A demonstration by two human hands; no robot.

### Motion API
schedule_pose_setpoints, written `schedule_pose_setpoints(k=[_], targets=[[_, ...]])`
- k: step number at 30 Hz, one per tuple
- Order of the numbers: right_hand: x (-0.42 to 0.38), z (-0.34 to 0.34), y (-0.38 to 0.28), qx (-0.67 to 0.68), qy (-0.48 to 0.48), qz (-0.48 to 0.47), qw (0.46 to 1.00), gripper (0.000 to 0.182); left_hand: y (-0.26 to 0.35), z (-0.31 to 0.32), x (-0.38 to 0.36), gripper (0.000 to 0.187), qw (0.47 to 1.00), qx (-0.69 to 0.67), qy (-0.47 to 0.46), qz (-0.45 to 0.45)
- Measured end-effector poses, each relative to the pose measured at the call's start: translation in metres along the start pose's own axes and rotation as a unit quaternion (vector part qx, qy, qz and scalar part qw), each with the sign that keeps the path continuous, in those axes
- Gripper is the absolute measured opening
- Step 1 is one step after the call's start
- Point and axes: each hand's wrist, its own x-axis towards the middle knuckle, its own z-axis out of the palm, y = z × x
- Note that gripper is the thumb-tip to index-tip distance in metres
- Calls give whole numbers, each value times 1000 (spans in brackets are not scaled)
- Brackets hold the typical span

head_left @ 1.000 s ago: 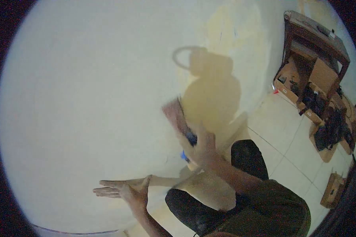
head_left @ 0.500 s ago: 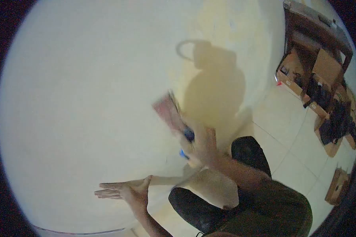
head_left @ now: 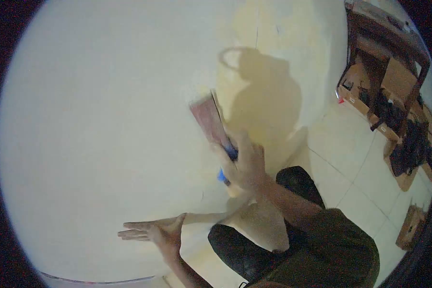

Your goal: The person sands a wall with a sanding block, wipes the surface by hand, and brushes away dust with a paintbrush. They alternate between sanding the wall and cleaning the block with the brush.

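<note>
In my right hand (head_left: 247,163) is a tool with a wide reddish-brown blade and a dark blue handle part, a putty knife (head_left: 209,117) by its look. Its wide end lies against the pale wall (head_left: 105,120), tilted up and to the left. A small bright blue thing (head_left: 221,175) shows just below that hand; what it is, I cannot tell. My left hand (head_left: 165,234) rests at the lower left against the wall, fingers stretched out, holding nothing.
At the upper right stands a dark wooden frame (head_left: 386,29) with open cardboard boxes (head_left: 399,79) and black items under it. Another small box (head_left: 411,228) lies on the tiled floor (head_left: 345,158). My bent knees (head_left: 300,182) are close to the wall.
My right hand has moved up slightly with the tool, whose blade now sits higher on the wall. The left hand has barely shifted.
</note>
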Motion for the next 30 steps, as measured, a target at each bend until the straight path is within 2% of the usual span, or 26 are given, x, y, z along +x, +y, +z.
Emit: schedule_pose_setpoints(k=[2, 5, 6, 8, 9, 10, 11, 12, 14, 15, 16, 17, 18, 19, 22, 24, 25, 28, 30], targets=[[-22, 0, 4, 2, 2, -11, 1000, 47, 16, 1, -8, 145, 993, 73, 71, 57], [-19, -8, -3, -13, -31, 24, 999, 46, 34, 8, -19, 161, 977, 115, 160, 75], [6, -13, -14, -10, -30, 29, 999, 46, 39, 11, -21, 166, 970, 128, 190, 82], [14, -13, -17, -29, -52, 52, 997, 46, 32, 9, -17, 162, 983, 100, 145, 48], [2, -10, -12, -49, -73, 69, 994, 47, 20, 3, -10, 152, 996, 60, 69, 8], [-8, -8, -7, -67, -91, 85, 990, 48, 25, 2, -9, 142, 992, 89, 86, 19], [-22, 0, 0, -46, -48, 32, 997, 46, 30, 0, -8, 131, 987, 117, 104, 29], [-41, 8, 8, -26, -8, -18, 999, 44, 54, 3, -22, 120, 951, 214, 208, 84], [-41, 3, 5, -15, 1, -36, 999, 43, 75, -5, -33, 108, 951, 212, 209, 87], [-18, -4, -8, -25, -28, -4, 999, 43, 75, -15, -29, 107, 987, 113, 109, 37], [1, -8, -17, -36, -55, 15, 998, 44, 72, -16, -26, 116, 997, 49, 63, 22], [12, -11, -20, -22, -34, 4, 999, 44, 70, -16, -24, 126, 1000, -14, 19, 2], [18, -10, -24, -6, -16, -2, 1000, 44, 66, -15, -27, 127, 1000, -12, 23, 6], [22, -10, -27, 10, 3, -11, 1000, 44, 64, -14, -27, 129, 999, 4, 39, 27], [-32, -8, 1, -49, 1, -52, 997, 46, 51, -4, -28, 135, 983, 86, 123, 101], [-24, -8, -1, -46, 1, -61, 997, 45, 49, -4, -28, 139, 981, 89, 132, 108], [-13, -11, -10, -44, 2, -60, 997, 44, 49, -6, -29, 141, 981, 91, 132, 111], [37, -22, -49, -18, -34, 23, 999, 41, 49, -7, -29, 148, 971, 115, 164, 131], [-5, -12, -23, -20, -16, -6, 1000, 39, 51, -5, -30, 152, 954, 153, 208, 152]])
